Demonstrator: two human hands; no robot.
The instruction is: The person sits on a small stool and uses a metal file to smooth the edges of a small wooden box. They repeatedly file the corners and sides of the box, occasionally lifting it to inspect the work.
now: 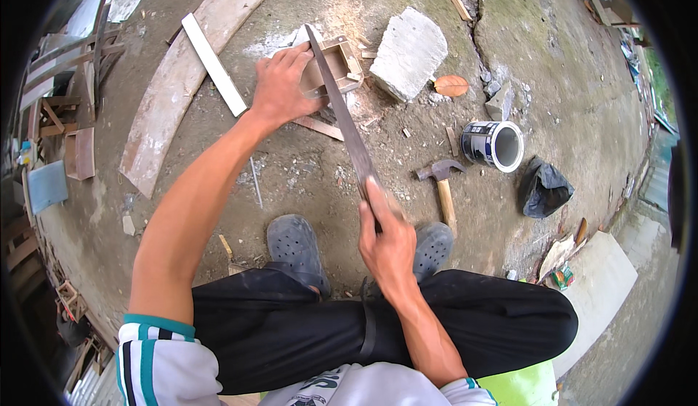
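Ahead of me on the ground is a small open wooden box [353,77], with a partition or rim showing inside. My left hand [280,89] grips its left side, fingers and thumb spread around the wall. A handsaw [342,111] runs diagonally from my right hand [389,242] up across the box, its narrow tip beyond the far edge. My right fist is closed round the handle, which it mostly hides, with the index finger laid along the blade. Whether the teeth touch the wood I cannot tell. Pale sawdust [342,17] lies behind the box.
A concrete block [411,53] sits right of the box, near a dry leaf [451,86]. Farther right are a claw hammer [445,195], a paint can [476,144] and a black plastic bag [545,188]. A white strip [214,64] crosses a long plank [163,115] at left.
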